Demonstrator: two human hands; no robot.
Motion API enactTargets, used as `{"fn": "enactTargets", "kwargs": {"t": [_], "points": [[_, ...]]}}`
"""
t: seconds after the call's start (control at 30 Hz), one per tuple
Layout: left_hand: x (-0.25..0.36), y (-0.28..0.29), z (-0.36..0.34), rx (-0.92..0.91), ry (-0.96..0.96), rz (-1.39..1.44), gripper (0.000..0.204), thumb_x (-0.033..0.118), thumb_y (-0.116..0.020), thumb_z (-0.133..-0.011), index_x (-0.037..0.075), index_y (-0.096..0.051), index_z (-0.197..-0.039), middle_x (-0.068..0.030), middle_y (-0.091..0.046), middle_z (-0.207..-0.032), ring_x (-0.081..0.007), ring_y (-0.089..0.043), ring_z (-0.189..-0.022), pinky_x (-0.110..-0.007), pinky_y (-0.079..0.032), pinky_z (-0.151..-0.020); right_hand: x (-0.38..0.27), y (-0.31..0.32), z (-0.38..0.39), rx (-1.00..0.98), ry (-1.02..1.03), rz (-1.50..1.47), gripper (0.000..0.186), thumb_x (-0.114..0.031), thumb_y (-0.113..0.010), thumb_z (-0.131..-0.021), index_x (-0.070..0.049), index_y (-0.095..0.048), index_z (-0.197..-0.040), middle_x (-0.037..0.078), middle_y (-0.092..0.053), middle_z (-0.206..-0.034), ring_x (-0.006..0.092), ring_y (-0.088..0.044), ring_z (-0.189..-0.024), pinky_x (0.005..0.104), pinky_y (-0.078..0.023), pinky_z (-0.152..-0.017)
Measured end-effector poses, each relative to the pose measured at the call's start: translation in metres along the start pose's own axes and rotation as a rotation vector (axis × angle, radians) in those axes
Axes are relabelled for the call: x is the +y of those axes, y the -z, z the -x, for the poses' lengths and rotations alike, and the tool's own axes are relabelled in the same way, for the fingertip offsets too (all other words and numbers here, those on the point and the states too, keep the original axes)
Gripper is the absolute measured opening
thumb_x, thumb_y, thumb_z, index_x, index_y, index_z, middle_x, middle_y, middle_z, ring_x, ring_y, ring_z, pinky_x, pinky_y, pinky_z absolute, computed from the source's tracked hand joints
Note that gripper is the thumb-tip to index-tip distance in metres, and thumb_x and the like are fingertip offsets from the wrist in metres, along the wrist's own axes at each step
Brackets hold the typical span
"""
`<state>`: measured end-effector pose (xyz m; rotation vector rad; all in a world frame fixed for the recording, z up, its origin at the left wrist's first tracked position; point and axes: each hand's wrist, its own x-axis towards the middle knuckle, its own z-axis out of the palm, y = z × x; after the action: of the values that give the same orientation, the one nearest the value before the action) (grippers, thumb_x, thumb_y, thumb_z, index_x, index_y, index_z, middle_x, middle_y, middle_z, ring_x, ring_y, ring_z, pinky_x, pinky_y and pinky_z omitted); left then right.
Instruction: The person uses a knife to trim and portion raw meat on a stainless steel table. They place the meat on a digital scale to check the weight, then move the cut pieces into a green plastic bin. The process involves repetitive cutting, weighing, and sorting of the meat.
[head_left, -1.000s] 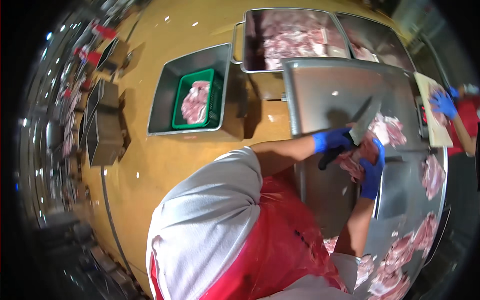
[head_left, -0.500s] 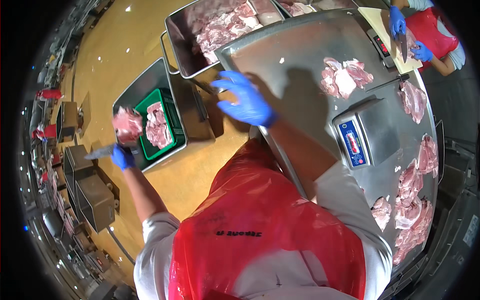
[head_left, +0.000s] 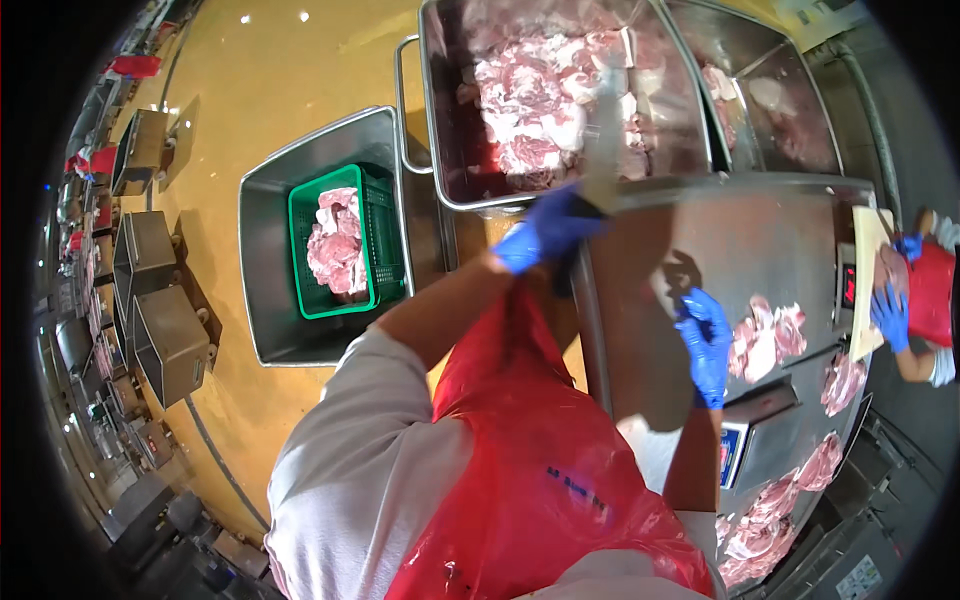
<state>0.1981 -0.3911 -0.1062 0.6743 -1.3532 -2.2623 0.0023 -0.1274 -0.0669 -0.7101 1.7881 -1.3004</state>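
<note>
My left hand (head_left: pixel 548 230), in a blue glove, is wrapped round the handle of a knife. Its pale blade (head_left: pixel 604 135) is blurred and points away from me, over the large meat bin. Over the steel table (head_left: pixel 640 270), my right hand (head_left: pixel 706 345), also gloved in blue, has loosely bent fingers with nothing visible between them. Just right of it lie pieces of raw meat (head_left: pixel 768 338). Partly behind my right forearm is a scale (head_left: pixel 755 425). At the left, a green crate (head_left: pixel 374 245) with meat (head_left: pixel 338 245) stands inside a steel bin (head_left: pixel 262 225).
A large steel bin (head_left: pixel 440 110) full of raw meat adjoins the table's far edge, with another bin (head_left: pixel 815 110) beside it. More meat (head_left: pixel 765 515) lies along the table's near right side. A co-worker (head_left: pixel 930 290) handles meat by a cutting board (head_left: pixel 872 270) at the right.
My left hand, with the knife, has swung rightward from the green crate to the large bin. The meat beside it is gone from there. My right hand has moved right over the table.
</note>
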Motion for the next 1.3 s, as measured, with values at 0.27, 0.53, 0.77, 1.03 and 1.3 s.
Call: {"fn": "enactTargets", "kwargs": {"t": [0.27, 0.53, 0.77, 1.03, 1.3], "points": [[-0.032, 0.002, -0.16, -0.258, -0.132, -0.166, 0.05, 0.026, -0.068, -0.09, 0.003, -0.045, -0.129, -0.0081, -0.058, -0.103, -0.0158, -0.054, -0.095, -0.033, -0.048, -0.085, -0.021, -0.1, -0.199, -0.188, -0.142, 0.048, 0.025, 0.005, -0.066, -0.084, -0.002, -0.061, -0.107, 0.007, -0.065, -0.101, 0.0149, -0.063, -0.087, 0.0308, -0.051, -0.081], [-0.13, 0.133, -0.274, -0.261, 0.06, -0.138, 0.066, 0.034, -0.07, -0.089, 0.004, -0.043, -0.142, -0.0131, -0.057, -0.13, -0.0226, -0.058, -0.114, -0.035, -0.047, -0.098, 0.0, -0.042, -0.302, 0.268, -0.165, 0.32, 0.013, -0.008, -0.053, -0.099, -0.004, -0.051, -0.111, 0.0, -0.054, -0.074, 0.0066, -0.049, -0.063, 0.0208, -0.043, -0.06], [-0.316, 0.295, -0.355, 0.463, 0.597, 0.112, 0.059, 0.028, -0.077, -0.082, 0.0, -0.054, -0.129, -0.0133, -0.062, -0.122, -0.0235, -0.061, -0.096, -0.031, -0.047, -0.075, 0.024, 0.008, -0.297, 0.42, -0.16, 0.356, 0.025, -0.018, -0.052, -0.101, -0.007, -0.047, -0.123, 0.003, -0.058, -0.078, 0.0077, -0.049, -0.058, 0.0217, -0.041, -0.052], [-0.441, 0.25, -0.498, 0.998, 0.126, 0.912, 0.033, 0.009, -0.068, -0.082, 0.007, -0.06, -0.114, -0.0055, -0.065, -0.097, -0.0212, -0.064, -0.082, -0.037, -0.054, -0.072, 0.031, 0.003, -0.303, 0.635, -0.116, 0.288, 0.046, -0.02, -0.052, -0.101, -0.013, -0.035, -0.142, 0.008, -0.059, -0.095, 0.0105, -0.051, -0.061, 0.0207, -0.045, -0.052], [-0.383, 0.257, -0.425, 0.857, 0.445, 0.278, 0.012, 0.01, -0.061, -0.081, 0.004, -0.065, -0.091, -0.0027, -0.061, -0.077, -0.0145, -0.057, -0.068, -0.033, -0.047, -0.06, 0.028, -0.002, -0.301, 0.675, -0.158, 0.252, 0.05, -0.032, -0.059, -0.098, -0.007, -0.039, -0.137, 0.008, -0.06, -0.092, 0.01, -0.051, -0.061, 0.0216, -0.044, -0.052]]}}
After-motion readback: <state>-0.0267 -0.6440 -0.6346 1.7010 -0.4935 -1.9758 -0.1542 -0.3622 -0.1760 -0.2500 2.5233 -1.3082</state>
